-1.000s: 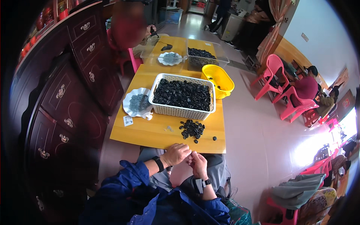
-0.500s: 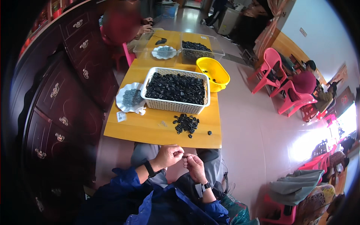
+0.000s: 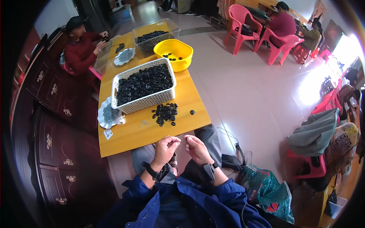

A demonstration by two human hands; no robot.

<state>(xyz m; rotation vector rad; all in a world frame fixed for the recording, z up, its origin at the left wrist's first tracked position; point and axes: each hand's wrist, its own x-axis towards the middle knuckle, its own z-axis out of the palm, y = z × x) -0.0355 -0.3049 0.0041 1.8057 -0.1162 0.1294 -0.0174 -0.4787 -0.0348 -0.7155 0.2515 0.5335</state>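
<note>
A small dark piece is pinched between both hands, left and right, over the lap, off the worktop; if the grip slips, it is likely lost on the floor.

Left hand and right hand pinch small pieces near the yellow table, below a white basket.

Single head view, fisheye, looks steeply down past near edge of yellow table; lap close below, room beyond.
</note>
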